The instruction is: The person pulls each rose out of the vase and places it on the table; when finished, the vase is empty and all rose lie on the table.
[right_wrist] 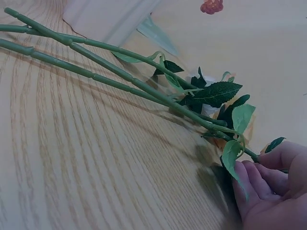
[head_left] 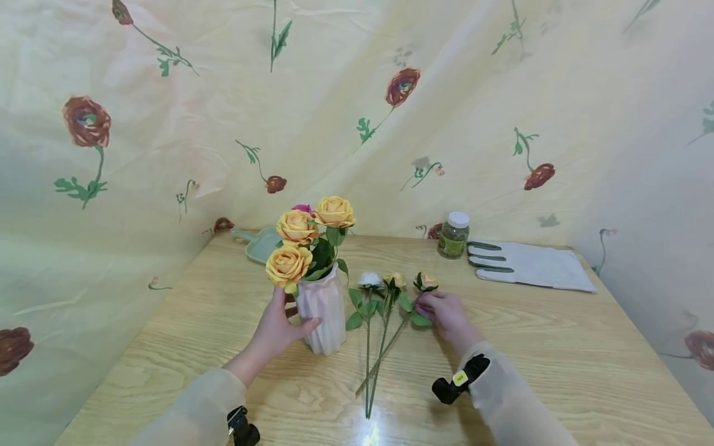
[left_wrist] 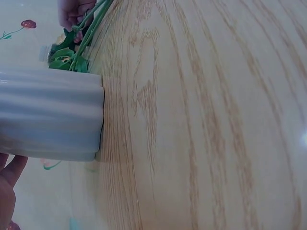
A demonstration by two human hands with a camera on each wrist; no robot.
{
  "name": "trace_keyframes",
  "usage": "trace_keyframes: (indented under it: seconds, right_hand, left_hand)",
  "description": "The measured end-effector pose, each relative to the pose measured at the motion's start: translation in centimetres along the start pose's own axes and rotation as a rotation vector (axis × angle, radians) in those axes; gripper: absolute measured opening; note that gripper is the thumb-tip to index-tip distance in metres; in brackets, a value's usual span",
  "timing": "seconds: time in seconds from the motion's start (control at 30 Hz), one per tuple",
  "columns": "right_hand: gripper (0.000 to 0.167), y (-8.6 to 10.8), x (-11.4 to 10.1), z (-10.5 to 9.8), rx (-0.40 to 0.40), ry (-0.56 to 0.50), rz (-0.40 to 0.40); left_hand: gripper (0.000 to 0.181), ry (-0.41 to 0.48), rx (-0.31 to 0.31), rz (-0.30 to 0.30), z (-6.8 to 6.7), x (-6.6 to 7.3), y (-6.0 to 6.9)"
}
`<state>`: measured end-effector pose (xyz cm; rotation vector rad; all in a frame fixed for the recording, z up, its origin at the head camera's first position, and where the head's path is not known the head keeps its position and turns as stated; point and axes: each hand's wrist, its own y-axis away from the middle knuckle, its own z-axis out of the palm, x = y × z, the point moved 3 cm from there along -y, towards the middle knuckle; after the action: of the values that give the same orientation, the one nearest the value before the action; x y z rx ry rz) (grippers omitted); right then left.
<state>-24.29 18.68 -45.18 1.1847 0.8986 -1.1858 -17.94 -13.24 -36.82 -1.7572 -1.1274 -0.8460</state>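
Note:
A white ribbed vase [head_left: 326,316] stands upright on the table, holding several yellow roses [head_left: 295,238] and a magenta flower [head_left: 303,209]. My left hand [head_left: 281,325] holds its left side, thumb across the front and the other fingers partly hidden. With my right hand [head_left: 445,313] I pinch the stem of a pale orange rose [head_left: 426,282] just below the bloom, thumb against fingers in the right wrist view. Its stem [right_wrist: 163,97] crosses those of a white rose [head_left: 370,280] and a yellow rose [head_left: 395,280] lying on the table right of the vase.
Behind the vase lies a light green dustpan-like scoop [head_left: 262,245]. A glass jar [head_left: 453,235] with a white lid stands at the back, beside a pale glove-shaped cloth [head_left: 535,265] with dark fingers. Floral fabric [head_left: 334,93] hangs behind the wooden table [head_left: 184,347].

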Motion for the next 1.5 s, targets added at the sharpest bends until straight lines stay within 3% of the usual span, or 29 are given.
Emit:
trace_keyframes:
  seconds: [0.2,0.47,0.57,0.77,0.97,1.27,1.5]
  right_hand:
    - [0.027,0.5,-0.5,-0.4,-0.012,0.028,0.013]
    - [0.033,0.5,-0.7,-0.1,-0.056,0.096,0.002]
    - [0.035,0.6,-0.9,0.1,-0.063,0.126,0.003]
    - [0.037,0.9,-1.2,0.3,-0.075,0.154,-0.006]
    - [0.041,1.0,-1.8,0.5,-0.101,0.148,-0.032]
    - [0.046,1.5,-3.7,2.0,-0.167,0.166,-0.058]
    - [0.045,2.0,-5.1,3.2,-0.172,0.23,-0.092]
  left_hand:
    - [0.091,-0.007,0.0,-0.013,0.1,-0.4,-0.2]
    - [0.097,0.011,0.016,0.002,0.5,-3.4,-0.7]
    - [0.096,0.005,0.019,0.021,0.5,-3.8,-0.7]
    - [0.095,-0.013,0.024,0.043,0.5,-3.8,-0.7]
    - [0.095,-0.013,0.025,0.024,0.4,-3.7,-0.8]
    - [0.096,-0.013,0.024,0.021,0.3,-3.6,-0.7]
    - [0.095,0.0,0.026,0.05,0.4,-3.7,-0.7]
